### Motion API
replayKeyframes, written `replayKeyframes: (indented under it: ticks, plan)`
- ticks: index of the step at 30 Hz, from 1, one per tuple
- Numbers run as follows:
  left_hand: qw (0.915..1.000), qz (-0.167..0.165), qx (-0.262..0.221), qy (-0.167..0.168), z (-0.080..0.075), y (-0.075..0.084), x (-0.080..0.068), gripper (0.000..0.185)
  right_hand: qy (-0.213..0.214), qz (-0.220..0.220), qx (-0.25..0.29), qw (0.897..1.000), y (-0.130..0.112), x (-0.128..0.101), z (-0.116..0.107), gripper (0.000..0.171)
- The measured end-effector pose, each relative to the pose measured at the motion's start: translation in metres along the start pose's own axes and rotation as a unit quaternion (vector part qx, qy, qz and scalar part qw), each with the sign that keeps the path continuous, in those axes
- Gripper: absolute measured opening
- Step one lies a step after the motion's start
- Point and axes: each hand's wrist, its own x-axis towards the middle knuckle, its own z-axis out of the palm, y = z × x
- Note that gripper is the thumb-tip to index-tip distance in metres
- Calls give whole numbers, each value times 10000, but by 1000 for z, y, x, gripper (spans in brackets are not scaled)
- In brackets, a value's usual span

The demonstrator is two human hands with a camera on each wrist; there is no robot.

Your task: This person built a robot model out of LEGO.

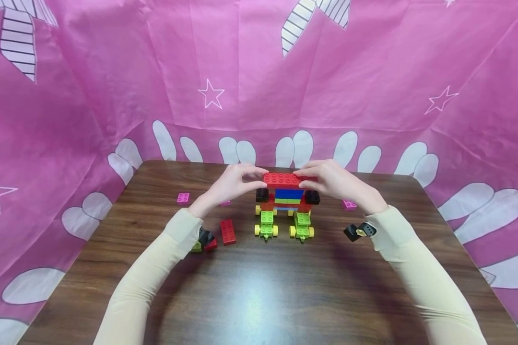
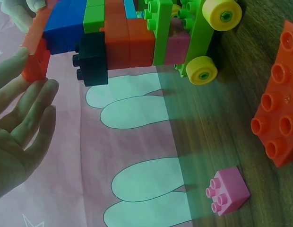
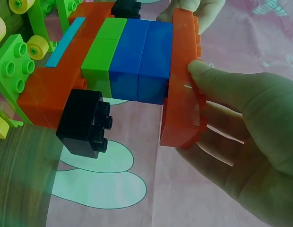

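Note:
A building-block model stands on the table on lime-green wheeled bases (image 1: 266, 224) with yellow wheels. Its middle is a stack of blue bricks (image 3: 142, 61) over a green layer (image 3: 104, 66) and red bricks (image 2: 130, 45). Black bricks (image 1: 312, 197) stick out at both sides. Across the top lies a long red brick (image 1: 281, 180). My left hand (image 1: 232, 184) pinches the left end of this brick between thumb and fingers. At the other end, my right hand (image 1: 334, 179) pinches it the same way, thumb on the near face in the right wrist view.
Left of the model, a loose red brick (image 1: 228, 232) lies on the wooden table (image 1: 259, 287). Pink bricks (image 1: 183, 198) are scattered farther back, one (image 1: 349, 205) beside the right wrist. A green brick (image 1: 196, 247) sits under the left wrist. Pink cloth (image 1: 250, 62) hangs behind.

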Motion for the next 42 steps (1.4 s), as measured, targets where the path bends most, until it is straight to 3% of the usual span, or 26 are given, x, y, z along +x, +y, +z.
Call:
replayKeyframes:
  ticks: [7, 19, 32, 42]
  plan:
    - [9998, 136, 139, -95, -1, 5, -1, 39, 61, -97, -46, 9999, -2, 2, 2, 30]
    - [9983, 18, 492, -323, 0, 10, -1, 39, 110, -26, -100, 9999, -4, 0, 2, 33]
    - [9930, 505, 956, -484, 2, 10, 1, 33, 165, -16, -139, 9998, -3, 1, 4, 31]
    - [9916, 568, 1042, -519, 0, 10, 1, 34, 44, 209, -6, 9998, -3, 0, 3, 33]
